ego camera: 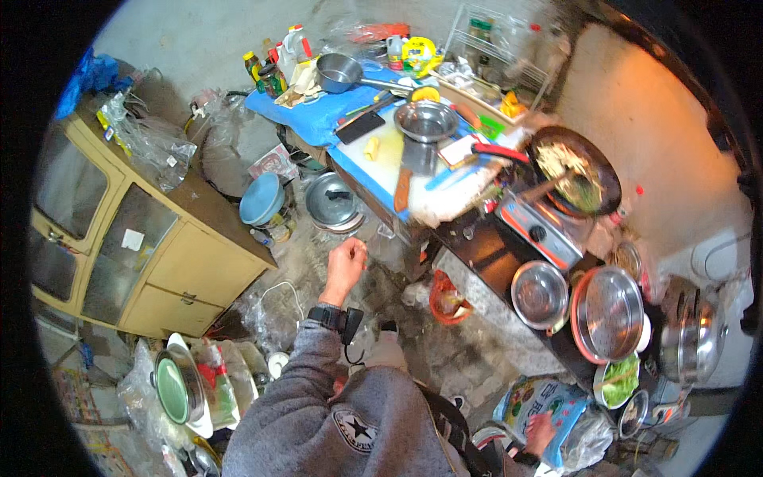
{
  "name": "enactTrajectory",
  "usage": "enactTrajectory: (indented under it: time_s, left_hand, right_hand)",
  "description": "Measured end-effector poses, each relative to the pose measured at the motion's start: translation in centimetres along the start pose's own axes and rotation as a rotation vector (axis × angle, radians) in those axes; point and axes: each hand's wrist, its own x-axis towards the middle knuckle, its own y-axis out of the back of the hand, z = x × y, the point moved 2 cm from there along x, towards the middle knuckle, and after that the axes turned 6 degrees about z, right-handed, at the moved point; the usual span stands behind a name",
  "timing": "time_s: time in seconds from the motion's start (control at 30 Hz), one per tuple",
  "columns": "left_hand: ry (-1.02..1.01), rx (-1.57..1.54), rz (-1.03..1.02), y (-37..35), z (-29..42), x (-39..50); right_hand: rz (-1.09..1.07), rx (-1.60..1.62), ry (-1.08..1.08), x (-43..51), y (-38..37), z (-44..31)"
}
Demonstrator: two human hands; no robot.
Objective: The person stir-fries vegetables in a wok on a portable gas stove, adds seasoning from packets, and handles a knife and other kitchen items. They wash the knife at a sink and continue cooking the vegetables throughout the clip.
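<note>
My left hand (347,265), fingers curled in, hangs over the floor before my body; I see nothing in it. A black watch-like band is on that wrist. Down at the lower right, my right hand (539,432) is blurred in front of a blue printed plastic bag (548,396); whether it touches the bag is unclear. Ahead on the right, a wok (607,156) with pale food strips (559,160) and a wooden-handled utensil (539,189) sits on a portable gas stove (539,229). A cleaver (403,189) lies on the white cutting board (372,164) below a steel bowl (425,121).
A cream cabinet (185,262) stands left. Several steel bowls, one a wide basin (609,313), and a bowl of chopped greens (620,380) line the dark right-hand counter (489,250). On the floor are a red plastic container (447,301) and a metal basin (331,201); a blue basin (262,198) stands nearby.
</note>
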Motion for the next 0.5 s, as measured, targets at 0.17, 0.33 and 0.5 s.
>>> enactTrajectory:
  time_s: [0.17, 0.33, 0.5]
  left_hand:
    - [-0.003, -0.019, -0.044, 3.0, -3.1, 8.3]
    - [0.005, 0.004, -0.006, 5.7, -5.1, 14.5]
    - [0.017, 0.158, 0.055, 8.8, -6.3, 16.4]
  right_hand:
    - [-0.212, -0.196, -0.194, -6.1, -9.7, -0.8]
    - [-0.288, -0.256, -0.155, -7.7, -17.5, -5.0]
    - [-0.320, -0.351, -0.161, -4.8, -22.5, -6.4]
